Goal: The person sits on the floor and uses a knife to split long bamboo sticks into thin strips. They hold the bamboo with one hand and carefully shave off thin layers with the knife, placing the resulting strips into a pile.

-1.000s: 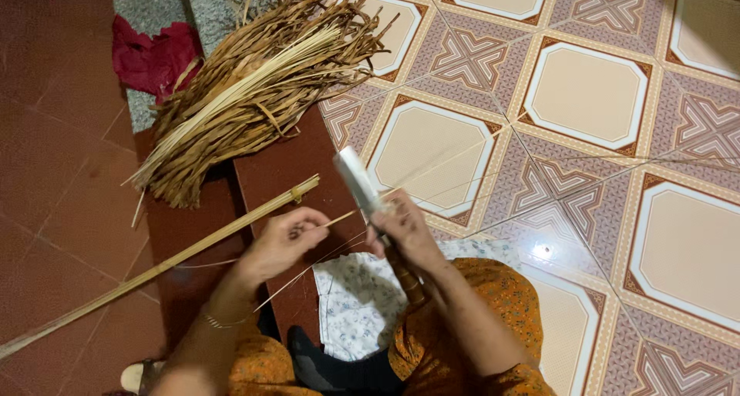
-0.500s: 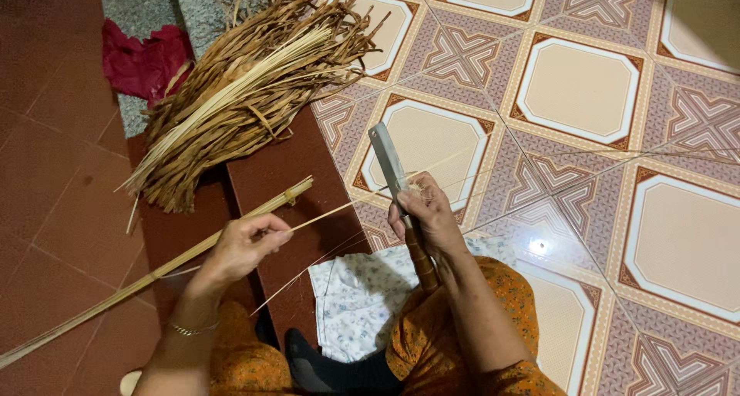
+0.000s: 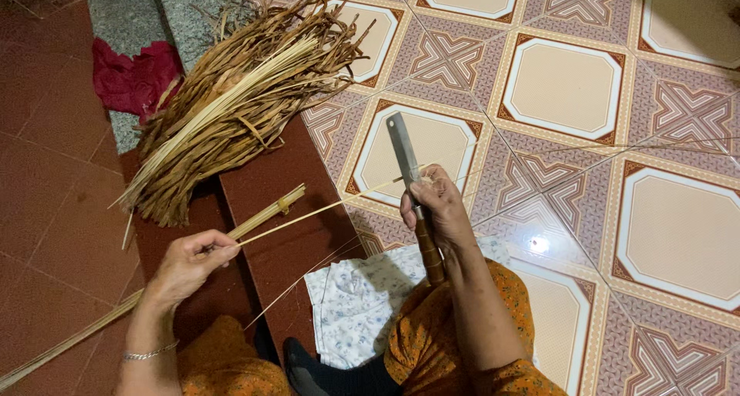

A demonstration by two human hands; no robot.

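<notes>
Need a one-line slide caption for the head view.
Seated person's right hand holds a long knife against a thin strip that the left hand pinches, beside a bundle of dried strips.

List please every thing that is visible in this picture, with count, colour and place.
bundle of dried tan plant strips: one, tan-brown, upper left
crumpled red cloth: one, red, far left
grey stone slab: one, speckled grey, top left
white flowered cloth: one, on the lap
long steel knife with wooden handle: one, centre
thin pale strip: one, between the hands
left hand: pinches the strip
right hand: grips the knife
</notes>
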